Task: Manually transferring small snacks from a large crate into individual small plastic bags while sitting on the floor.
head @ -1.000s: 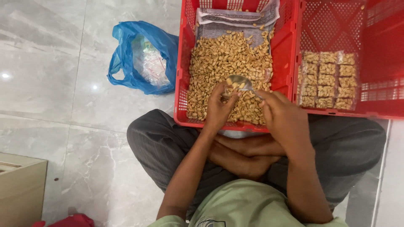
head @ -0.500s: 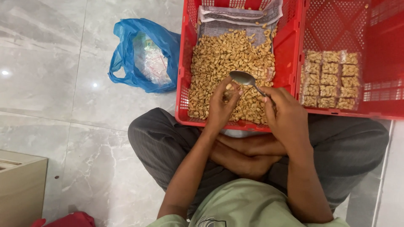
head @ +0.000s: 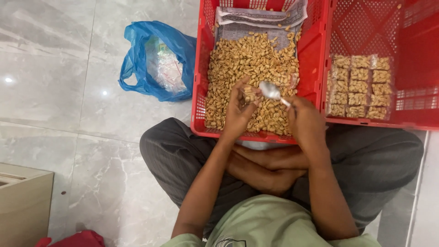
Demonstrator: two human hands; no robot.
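Gripping a metal spoon (head: pixel 270 90) in our right hand (head: pixel 305 123), our left hand (head: pixel 238 114) pinches a small clear packet (head: pixel 250 93) of peanuts over the red plastic crate (head: pixel 201 68) heaped with loose peanuts (head: pixel 249 61); sealed packets (head: pixel 360 87) fill the right crate (head: pixel 411 27).

a glossy metal spoon (head: pixel 270 90) over matt, papery-skinned peanuts (head: pixel 249 64) in a red plastic lattice crate (head: pixel 200 73) lined with printed paper (head: pixel 256 16). beside it, a shiny thin blue plastic bag (head: pixel 153 59) on polished marble floor (head: pixel 55 82).
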